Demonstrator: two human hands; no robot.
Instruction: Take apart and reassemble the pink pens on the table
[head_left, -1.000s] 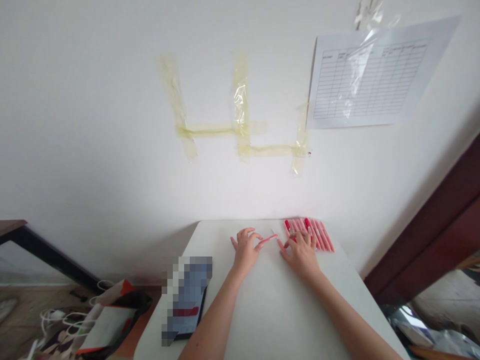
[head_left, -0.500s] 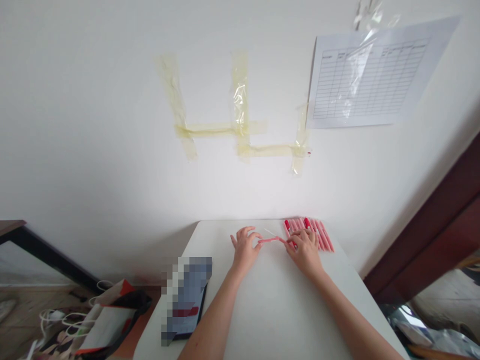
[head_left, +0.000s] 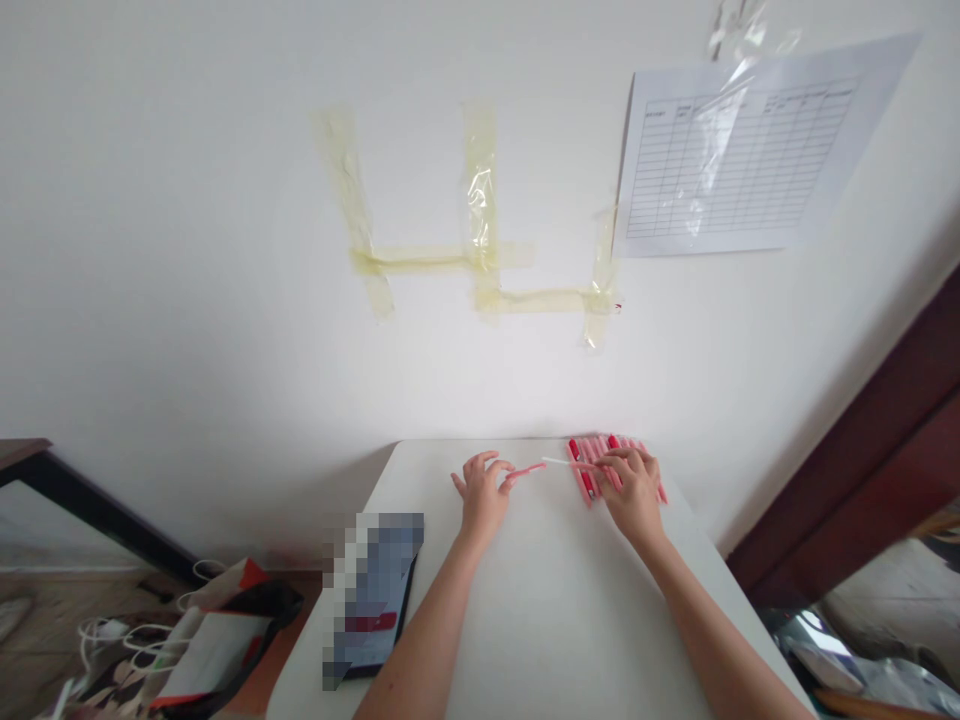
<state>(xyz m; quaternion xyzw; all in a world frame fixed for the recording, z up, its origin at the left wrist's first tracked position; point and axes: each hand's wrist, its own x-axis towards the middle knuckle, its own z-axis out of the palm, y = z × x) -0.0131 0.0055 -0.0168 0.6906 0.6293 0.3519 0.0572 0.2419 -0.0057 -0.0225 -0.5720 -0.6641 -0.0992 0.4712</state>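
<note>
My left hand pinches a slim pink pen piece between thumb and fingers, its free tip pointing right. Across a small gap, my right hand grips another pink pen piece. A thin white stick, which looks like a refill, juts leftward from that piece. The two pieces are apart, above the back of the white table. Under and beside my right hand lies a row of pink and red pens, partly hidden by the fingers.
A dark tablet or phone, largely pixelated, lies along the table's left edge. Behind the table rises a white wall with yellowish tape and a taped paper chart. Bags and cables sit on the floor at left.
The pink pieces, close together or joined between my hands before, are now separated. My right hand has moved right with its piece and the white stick; my left hand has shifted slightly left.
</note>
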